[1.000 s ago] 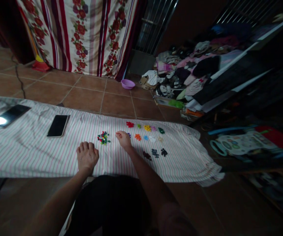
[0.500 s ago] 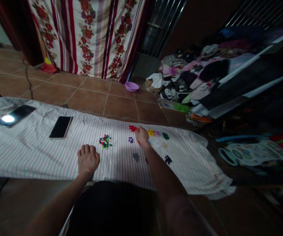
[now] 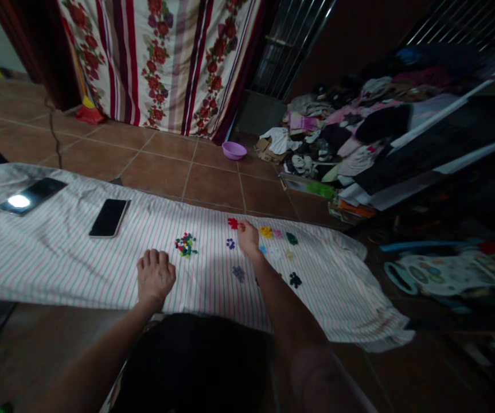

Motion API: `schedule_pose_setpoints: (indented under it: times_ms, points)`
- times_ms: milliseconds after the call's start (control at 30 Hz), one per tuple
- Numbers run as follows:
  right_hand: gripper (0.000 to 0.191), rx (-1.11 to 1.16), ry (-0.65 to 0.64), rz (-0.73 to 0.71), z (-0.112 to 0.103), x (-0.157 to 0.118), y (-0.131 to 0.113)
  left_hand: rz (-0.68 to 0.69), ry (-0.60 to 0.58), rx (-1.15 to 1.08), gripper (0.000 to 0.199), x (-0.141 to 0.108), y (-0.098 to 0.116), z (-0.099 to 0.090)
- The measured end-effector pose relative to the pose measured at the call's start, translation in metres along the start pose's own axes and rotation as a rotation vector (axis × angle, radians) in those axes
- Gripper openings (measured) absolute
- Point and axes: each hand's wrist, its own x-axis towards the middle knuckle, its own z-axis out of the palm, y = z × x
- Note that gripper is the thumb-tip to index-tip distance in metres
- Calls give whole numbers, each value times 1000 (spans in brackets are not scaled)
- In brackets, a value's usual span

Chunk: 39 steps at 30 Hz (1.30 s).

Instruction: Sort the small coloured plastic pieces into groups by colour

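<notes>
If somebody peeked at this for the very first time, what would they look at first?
Probably the little groups of bright pieces on the striped cloth: a mixed-colour pile in the middle, with a red group, a yellow group and a green group to its right. The right hand reaches in beside the red group, while the left hand rests curled on the cloth. On the cloth's far left, a phone catches a bright glare.

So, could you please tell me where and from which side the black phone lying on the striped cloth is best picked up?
Probably by its two long edges, from above. The phone lies flat, screen up, on the cloth, so only its thin sides offer a grip. The left hand rests on the cloth nearer to it; the right hand is among the small coloured pieces.
</notes>
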Motion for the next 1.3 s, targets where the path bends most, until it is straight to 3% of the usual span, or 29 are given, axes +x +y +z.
schedule_pose_setpoints:
  times_ms: [133, 367, 700, 1300]
  points:
    - [25, 47, -11, -94, 10, -23, -17, -8, -1, 5, 24, 0, 0, 1]
    - [22, 221, -190, -324, 48, -82, -62, -14, 2, 5, 24, 0, -1, 2]
    - [28, 190, -148, -238, 71, -119, -67, -11, 15, -9, 25, 0, -2, 4]
    - [22, 242, -94, -173, 63, -138, -72, 10, 32, 10, 27, -3, -2, -1]
